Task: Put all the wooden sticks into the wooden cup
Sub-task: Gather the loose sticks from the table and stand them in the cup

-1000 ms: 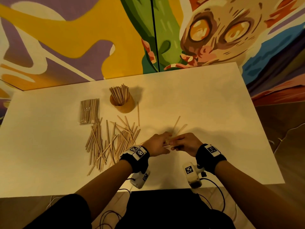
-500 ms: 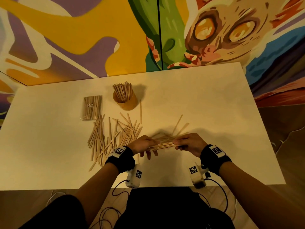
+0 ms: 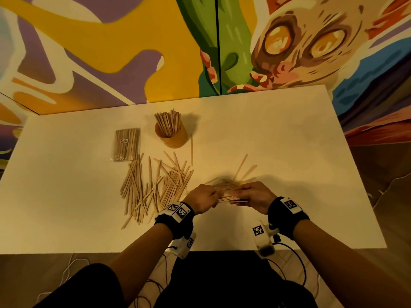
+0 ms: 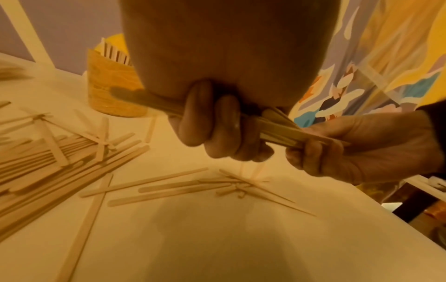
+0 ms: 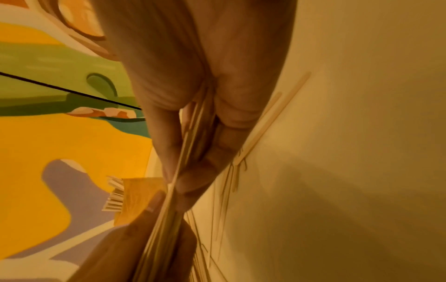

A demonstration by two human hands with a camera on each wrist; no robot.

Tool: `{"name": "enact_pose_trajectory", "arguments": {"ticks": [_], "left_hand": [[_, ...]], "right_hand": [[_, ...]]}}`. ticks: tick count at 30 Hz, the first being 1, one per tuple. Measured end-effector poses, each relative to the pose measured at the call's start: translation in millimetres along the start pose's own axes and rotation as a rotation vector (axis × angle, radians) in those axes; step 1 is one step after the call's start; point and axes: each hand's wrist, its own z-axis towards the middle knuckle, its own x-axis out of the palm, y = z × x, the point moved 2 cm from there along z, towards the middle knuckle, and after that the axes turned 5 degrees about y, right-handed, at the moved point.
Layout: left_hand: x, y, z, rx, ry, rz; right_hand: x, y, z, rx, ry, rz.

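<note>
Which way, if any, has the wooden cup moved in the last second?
No. The wooden cup stands just right of the wrapped stick packet as before, the same lone stick beside it; only the camera shifted.

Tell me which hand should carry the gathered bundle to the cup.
Left, probably. The left hand already grips the bundle with the right hand, and the wooden cup stands on its side of the table.
</note>
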Motion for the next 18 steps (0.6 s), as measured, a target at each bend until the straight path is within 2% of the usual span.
{"name": "enact_pose_trajectory", "arguments": {"ticks": [5, 9, 12, 16, 18], "left_hand": [[-9, 5, -5, -0.016, 0.042, -0.218], [-19, 15, -11, -0.117, 0.159, -0.204], [-30, 24, -15, -0.184, 0.193, -0.264], [-23, 32, -26, -0.189, 0.188, -0.639], [-13, 33, -26, -0.217, 0.135, -0.752]], "right_hand": [[0, -7, 2, 0.02, -0.029, 0.06], [1, -14, 5, 0.069, -0.037, 0.129], [-2, -15, 5, 0.077, -0.03, 0.174], [-2, -15, 3, 0.102, -0.021, 0.205], [1, -15, 4, 0.115, -0.033, 0.192]]}}
